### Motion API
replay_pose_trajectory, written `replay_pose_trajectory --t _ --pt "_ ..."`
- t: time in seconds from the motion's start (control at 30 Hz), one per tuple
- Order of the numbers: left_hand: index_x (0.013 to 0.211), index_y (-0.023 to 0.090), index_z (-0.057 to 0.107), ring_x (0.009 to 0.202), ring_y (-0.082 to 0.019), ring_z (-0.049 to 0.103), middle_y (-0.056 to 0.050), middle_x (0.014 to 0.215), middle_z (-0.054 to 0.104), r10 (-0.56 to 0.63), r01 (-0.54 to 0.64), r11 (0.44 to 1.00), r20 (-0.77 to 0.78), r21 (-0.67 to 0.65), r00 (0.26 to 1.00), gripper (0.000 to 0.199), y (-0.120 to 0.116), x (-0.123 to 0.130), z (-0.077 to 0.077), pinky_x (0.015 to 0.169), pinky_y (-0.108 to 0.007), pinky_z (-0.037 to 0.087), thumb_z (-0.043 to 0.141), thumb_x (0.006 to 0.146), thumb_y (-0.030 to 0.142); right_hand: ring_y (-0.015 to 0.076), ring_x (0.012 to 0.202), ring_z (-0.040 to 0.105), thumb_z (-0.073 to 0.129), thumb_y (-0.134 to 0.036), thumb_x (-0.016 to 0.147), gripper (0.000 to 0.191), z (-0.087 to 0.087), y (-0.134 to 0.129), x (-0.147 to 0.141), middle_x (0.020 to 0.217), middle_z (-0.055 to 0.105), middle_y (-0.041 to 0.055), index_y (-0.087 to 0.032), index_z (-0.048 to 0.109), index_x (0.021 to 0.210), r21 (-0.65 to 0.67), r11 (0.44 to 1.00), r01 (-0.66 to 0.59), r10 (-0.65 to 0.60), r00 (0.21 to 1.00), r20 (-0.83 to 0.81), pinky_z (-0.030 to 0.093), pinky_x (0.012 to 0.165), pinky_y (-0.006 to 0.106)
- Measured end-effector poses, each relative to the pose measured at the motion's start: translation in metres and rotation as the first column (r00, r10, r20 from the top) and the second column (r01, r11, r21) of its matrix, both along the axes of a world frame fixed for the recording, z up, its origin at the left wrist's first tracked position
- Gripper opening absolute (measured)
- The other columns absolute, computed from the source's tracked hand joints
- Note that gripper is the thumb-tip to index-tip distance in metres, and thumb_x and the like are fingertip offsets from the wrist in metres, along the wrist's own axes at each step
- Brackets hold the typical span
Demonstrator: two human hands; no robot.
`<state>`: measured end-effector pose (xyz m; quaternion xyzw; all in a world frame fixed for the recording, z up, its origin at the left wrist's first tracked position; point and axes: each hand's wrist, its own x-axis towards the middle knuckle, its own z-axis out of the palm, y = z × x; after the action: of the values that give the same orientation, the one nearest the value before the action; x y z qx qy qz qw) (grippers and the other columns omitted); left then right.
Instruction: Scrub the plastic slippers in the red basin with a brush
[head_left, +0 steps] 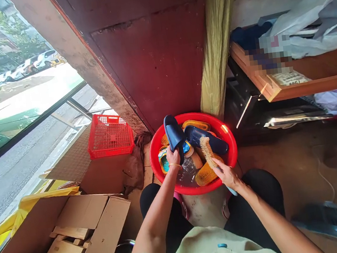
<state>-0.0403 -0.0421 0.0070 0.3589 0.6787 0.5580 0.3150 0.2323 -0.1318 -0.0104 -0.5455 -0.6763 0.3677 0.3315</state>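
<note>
Hands (173, 156) (228, 175) hold navy slipper (173, 132) left, brush (207, 151) right, over basin (233, 143)

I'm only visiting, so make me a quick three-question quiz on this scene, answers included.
1. Which hand holds the brush?
2. The slipper in the other hand is: a) yellow, b) dark blue, c) white.
3. True or false: the red crate stands to the left of the red tub in the picture.

Key: 1. the right hand; 2. b; 3. true.
</note>
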Motion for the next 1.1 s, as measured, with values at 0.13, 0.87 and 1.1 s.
replay_pose_trajectory --t 0.13,0.87,1.1 --pt "0.103 0.019 0.062 0.091 -0.022 0.062 -0.004 0.097 0.067 -0.074 0.082 0.992 -0.078 0.098 0.994 0.03 0.048 0.008 0.043 0.088 -0.035 0.049 0.064 0.075 0.026 0.0213 0.066 0.069 0.052 -0.055 0.09 0.071 -0.002 -0.005 -0.001 0.089 0.076 0.0084 -0.014 0.051 0.147 -0.08 0.97 0.229 -0.243 0.932 -0.268 0.057 0.06 0.032" --pt "0.138 0.018 0.054 0.132 -0.041 0.05 -0.021 0.142 0.054 -0.845 0.74 0.516 -0.394 -0.431 0.36 0.087 -0.04 0.074 -0.034 0.109 -0.052 0.038 0.085 0.062 0.046 0.014 0.04 0.055 0.056 -0.062 0.084 0.079 0.002 0.001 0.001 0.066 0.066 -0.0013 -0.014 0.047 0.146 -0.198 0.928 0.316 -0.372 0.826 -0.423 0.046 0.038 0.025" --pt "0.159 0.013 0.016 0.135 -0.045 0.046 -0.03 0.151 0.039 -0.876 0.559 0.464 -0.449 -0.687 0.176 0.119 -0.053 0.112 -0.048 0.111 -0.061 0.032 0.081 0.061 0.036 0.0155 0.041 0.056 0.055 -0.065 0.084 0.085 0.002 -0.001 -0.002 0.066 0.066 0.0001 -0.012 0.043 0.149 -0.212 0.917 0.336 -0.395 0.834 -0.386 0.047 0.038 0.026"
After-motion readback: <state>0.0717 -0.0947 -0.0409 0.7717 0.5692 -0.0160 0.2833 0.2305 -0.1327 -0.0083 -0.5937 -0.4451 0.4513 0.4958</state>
